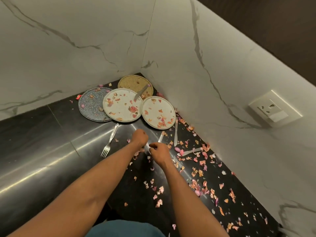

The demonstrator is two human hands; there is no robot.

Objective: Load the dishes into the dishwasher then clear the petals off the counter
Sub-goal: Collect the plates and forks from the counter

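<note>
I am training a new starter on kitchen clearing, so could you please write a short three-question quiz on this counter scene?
1. How many round plates lie in the corner of the glossy black stone counter?
2. True or false: the silver metal fork lies to the left of the left hand.
3. The silver knife rests across which plates?
A. the woven tan plate and the middle white plate
B. the speckled blue-grey plate and the right white plate

Key: 1. four; 2. true; 3. A
</note>
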